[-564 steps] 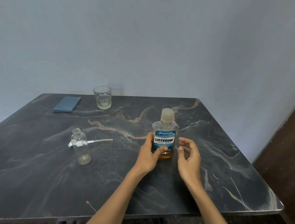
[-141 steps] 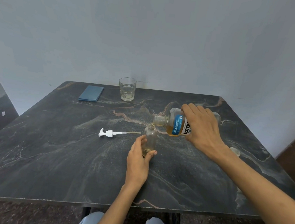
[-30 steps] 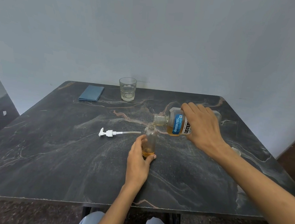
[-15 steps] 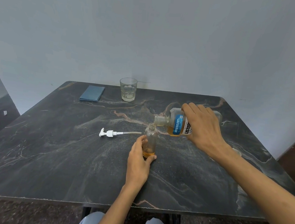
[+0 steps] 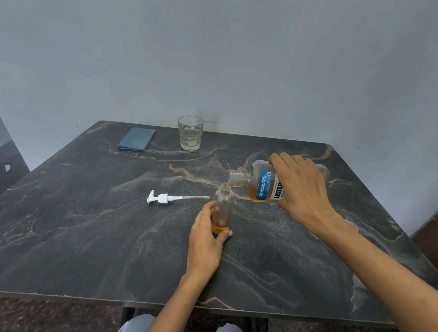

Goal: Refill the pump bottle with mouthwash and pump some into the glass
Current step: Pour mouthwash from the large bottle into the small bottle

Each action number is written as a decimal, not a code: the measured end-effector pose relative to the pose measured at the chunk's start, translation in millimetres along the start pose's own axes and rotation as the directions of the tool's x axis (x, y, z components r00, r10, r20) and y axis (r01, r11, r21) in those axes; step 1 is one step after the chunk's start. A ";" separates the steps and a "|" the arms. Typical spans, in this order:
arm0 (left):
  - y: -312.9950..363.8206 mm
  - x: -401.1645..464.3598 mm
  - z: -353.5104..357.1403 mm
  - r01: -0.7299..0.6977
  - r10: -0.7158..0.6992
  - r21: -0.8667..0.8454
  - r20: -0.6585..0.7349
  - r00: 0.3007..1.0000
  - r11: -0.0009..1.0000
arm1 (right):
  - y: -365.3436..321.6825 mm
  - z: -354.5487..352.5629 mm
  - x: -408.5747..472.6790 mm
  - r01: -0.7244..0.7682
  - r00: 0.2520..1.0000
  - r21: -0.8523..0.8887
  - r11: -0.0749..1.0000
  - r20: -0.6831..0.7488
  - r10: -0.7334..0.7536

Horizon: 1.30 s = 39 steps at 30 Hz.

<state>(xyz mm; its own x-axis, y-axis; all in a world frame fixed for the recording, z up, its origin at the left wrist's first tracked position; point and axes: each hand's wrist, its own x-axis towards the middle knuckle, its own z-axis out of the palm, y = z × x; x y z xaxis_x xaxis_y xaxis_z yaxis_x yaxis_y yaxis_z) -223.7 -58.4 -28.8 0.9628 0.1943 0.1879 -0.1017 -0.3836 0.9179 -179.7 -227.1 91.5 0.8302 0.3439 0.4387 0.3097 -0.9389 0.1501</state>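
Note:
A small clear pump bottle (image 5: 223,204) stands upright mid-table with a shallow layer of amber liquid at its bottom. My left hand (image 5: 206,241) grips its lower part. My right hand (image 5: 301,190) holds the mouthwash bottle (image 5: 259,186) tipped on its side, its open neck right over the small bottle's mouth. The white pump head (image 5: 163,197) with its tube lies on the table to the left. A clear glass (image 5: 190,132) stands at the far edge.
The dark marble table (image 5: 74,232) carries a folded blue cloth (image 5: 137,138) at the back left. The mouthwash cap (image 5: 351,225) lies partly hidden behind my right forearm. A pale wall rises right behind the table.
The amber liquid in the small bottle has risen slightly. Both hands and both bottles hold nearly the same pose.

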 end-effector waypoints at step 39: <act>1.8 -0.4 -0.3 -0.007 0.007 0.016 -0.005 1.000 1.000 | 0.6 -3.0 0.6 0.022 1.000 -0.028 0.999 0.013 -0.022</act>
<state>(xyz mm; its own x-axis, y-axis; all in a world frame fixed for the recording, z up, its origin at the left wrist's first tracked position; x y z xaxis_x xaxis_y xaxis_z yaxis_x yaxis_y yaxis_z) -224.4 -58.9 -27.0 0.9607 0.1963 0.1962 -0.1045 -0.3991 0.9110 -180.4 -227.5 94.5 0.8290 0.3646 0.4242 0.3147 -0.9310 0.1850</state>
